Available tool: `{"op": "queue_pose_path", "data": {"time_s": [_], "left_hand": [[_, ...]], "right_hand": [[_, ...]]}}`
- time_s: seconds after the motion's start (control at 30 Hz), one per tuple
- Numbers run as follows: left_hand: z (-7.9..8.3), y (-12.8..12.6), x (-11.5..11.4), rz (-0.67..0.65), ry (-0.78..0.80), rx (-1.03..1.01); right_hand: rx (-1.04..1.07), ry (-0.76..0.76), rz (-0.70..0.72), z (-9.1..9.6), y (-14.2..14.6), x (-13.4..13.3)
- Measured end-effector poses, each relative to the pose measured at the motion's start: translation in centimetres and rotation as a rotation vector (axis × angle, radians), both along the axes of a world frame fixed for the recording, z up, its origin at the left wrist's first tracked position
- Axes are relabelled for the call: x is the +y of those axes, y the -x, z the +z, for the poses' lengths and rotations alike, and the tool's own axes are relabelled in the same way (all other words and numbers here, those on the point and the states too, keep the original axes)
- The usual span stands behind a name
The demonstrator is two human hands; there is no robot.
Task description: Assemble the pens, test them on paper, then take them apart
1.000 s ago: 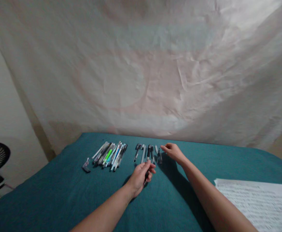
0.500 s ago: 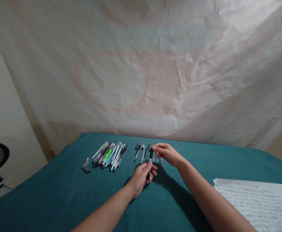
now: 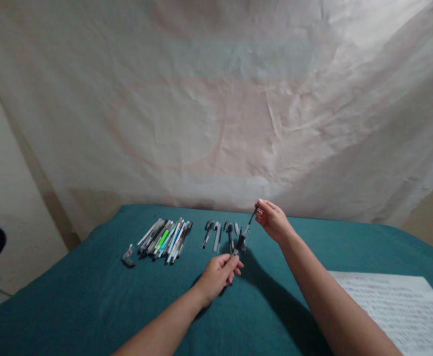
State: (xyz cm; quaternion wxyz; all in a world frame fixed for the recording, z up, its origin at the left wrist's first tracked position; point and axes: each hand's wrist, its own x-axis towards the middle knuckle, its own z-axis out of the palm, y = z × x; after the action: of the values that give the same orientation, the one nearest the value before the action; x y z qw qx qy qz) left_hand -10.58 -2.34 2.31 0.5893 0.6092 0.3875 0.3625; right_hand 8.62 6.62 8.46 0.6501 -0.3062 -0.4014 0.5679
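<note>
My right hand (image 3: 273,221) pinches a thin, dark rod (image 3: 253,215); my left hand (image 3: 217,274) clamps a slim pen (image 3: 235,252) above woven teal cloth (image 3: 157,301).

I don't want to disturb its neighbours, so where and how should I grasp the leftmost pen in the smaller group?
Probably mid-barrel: pinch the leftmost pen from above, coming in from its left. It is slim and lies lengthwise, capped end away, with teal cloth separating it from the larger pile, while another pen lies close on its right.
</note>
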Motion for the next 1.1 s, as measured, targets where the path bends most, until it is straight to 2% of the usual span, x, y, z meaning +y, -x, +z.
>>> {"op": "queue_pose_path", "data": {"time_s": [0.13, 0.3, 0.4, 0.5, 0.77, 1.1], "left_hand": [[0.2, -0.1, -0.3, -0.006, -0.048, 0.074], [0.6, -0.1, -0.3, 0.008, -0.005, 0.06], [0.6, -0.1, -0.1, 0.034, 0.027, 0.007], [0.2, -0.1, 0.1, 0.055, 0.056, -0.049], [-0.1, 0.0, 0.3, 0.05, 0.075, -0.093], [-0.5, 0.0, 0.5, 0.049, 0.082, -0.103]], "right_hand": [[0.012, 0.024, -0.195, -1.0, -2.4, 1.4], [-0.624, 0.132, -0.251, -5.1, -2.8, 2.2], [-0.775, 0.155, -0.263, -7.3, -2.2, 2.4], [-0.9, 0.16, -0.286, -8.7, -1.7, 2.7], [-1.13, 0.135, -0.328, -9.5, -1.7, 3.1], [-1.397, 0.114, -0.256, -8.9, -2.0, 3.1]]}}
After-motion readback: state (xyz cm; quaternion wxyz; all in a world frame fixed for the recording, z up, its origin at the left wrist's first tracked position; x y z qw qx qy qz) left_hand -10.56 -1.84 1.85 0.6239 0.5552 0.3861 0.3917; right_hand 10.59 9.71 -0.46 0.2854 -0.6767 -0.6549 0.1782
